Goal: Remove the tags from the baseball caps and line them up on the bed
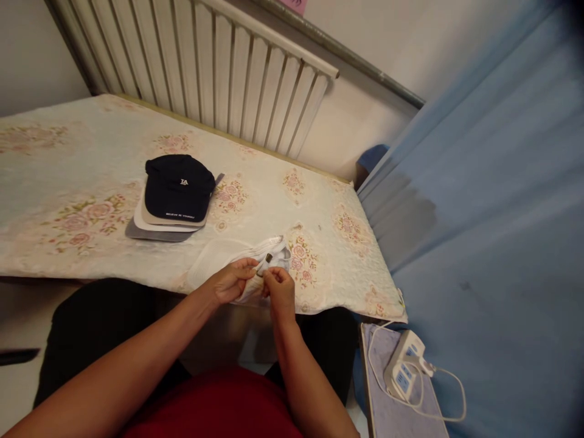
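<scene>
Bunching softly at the near edge of the surface, a white fabric cap (255, 250) sits between two bare hands, its crown creased into loose folds and its smooth, curved brim spreading to the left. Thumb and fingers of the left hand (233, 280) pinch the cap's cloth, while the right hand (279, 287), fingers curled, grips it just beside a small dark, metallic-looking clasp (269, 258). Under the cap runs a pale quilted cover (269, 207), puckered all over and printed with pink rose clusters. Farther left on it rests a stack of caps: a navy rounded cap (180, 188) with white lettering on top, and beneath it curved brims in beige, white and grey (157, 235). Beyond the far edge stands a cream radiator (228, 73) of flat vertical slats. To the right hangs a smooth blue curtain (479, 231), near a boxy white plastic power strip (404, 365) with a looping white cord (464, 395), set on a mottled lilac-grey top (426, 420).
</scene>
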Tool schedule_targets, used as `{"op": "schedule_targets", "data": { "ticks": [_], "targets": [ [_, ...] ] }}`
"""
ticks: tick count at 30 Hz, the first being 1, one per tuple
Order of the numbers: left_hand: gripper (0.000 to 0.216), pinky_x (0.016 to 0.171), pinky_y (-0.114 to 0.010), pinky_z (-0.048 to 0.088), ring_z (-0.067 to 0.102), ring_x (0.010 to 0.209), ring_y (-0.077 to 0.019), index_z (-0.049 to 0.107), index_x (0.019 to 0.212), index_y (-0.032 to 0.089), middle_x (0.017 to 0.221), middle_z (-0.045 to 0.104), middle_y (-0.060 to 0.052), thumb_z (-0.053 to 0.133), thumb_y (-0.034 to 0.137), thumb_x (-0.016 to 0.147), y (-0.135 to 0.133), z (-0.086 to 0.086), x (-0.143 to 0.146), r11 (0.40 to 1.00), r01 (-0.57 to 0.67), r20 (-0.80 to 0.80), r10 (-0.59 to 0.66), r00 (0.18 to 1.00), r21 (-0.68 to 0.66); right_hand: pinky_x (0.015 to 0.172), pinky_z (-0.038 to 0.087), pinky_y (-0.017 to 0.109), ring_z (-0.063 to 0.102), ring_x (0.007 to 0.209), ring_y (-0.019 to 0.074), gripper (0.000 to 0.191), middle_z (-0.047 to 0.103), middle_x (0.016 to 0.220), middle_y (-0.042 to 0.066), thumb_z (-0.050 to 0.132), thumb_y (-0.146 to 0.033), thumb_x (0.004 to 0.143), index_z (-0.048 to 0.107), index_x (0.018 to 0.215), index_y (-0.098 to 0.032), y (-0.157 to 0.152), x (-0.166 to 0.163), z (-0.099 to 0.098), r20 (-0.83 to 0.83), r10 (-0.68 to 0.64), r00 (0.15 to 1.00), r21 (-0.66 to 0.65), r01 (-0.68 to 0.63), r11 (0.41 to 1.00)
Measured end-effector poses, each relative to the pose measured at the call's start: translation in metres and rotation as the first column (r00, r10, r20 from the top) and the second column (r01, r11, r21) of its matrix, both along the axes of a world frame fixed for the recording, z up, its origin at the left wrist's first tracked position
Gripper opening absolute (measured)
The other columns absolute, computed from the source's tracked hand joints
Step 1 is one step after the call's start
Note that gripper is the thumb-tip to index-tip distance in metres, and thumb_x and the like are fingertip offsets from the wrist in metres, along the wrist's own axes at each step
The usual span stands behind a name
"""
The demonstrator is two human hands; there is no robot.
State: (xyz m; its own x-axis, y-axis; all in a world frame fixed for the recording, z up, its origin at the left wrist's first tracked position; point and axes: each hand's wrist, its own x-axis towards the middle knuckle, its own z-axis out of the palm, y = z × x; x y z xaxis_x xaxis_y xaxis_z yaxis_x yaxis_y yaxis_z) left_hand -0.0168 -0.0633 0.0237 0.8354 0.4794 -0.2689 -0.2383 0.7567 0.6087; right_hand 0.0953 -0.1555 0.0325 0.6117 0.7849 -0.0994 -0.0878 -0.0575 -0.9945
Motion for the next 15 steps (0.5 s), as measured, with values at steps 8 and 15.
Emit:
{"op": "schedule_targets", "data": {
  "ticks": [8, 15],
  "targets": [
    [0.041, 0.066, -0.031, 0.054, 0.068, 0.066, -0.0197, 0.055, 0.09, 0.015, 0.073, 0.067, -0.003, 0.082, 0.015, 0.059, -0.0006, 0.0056, 0.0005, 1.0, 0.002, -0.02, -0.002, 1.0, 0.008, 0.041, 0.03, 0.02, 0.038, 0.037, 0.0072, 0.011, 0.045, 0.04, -0.01, 0.061, -0.028, 0.07, 0.06, 0.068, -0.018, 0.0036, 0.0022, -0.0003, -0.063, -0.022, 0.998, 0.004, 0.022, 1.0],
    [0.04, 0.065, -0.026, 0.051, 0.065, 0.064, -0.015, 0.055, 0.089, 0.015, 0.073, 0.065, 0.0, 0.082, 0.017, 0.059, -0.0028, 0.0075, 0.0006, 0.998, -0.018, -0.066, 0.022, 0.998, 0.055, 0.039, 0.028, 0.02, 0.037, 0.037, 0.0078, 0.009, 0.045, 0.04, -0.01, 0.06, -0.027, 0.07, 0.058, 0.065, -0.019, 0.003, 0.0018, -0.0027, -0.006, -0.016, 1.0, -0.048, 0.016, 0.999]
  ]
}}
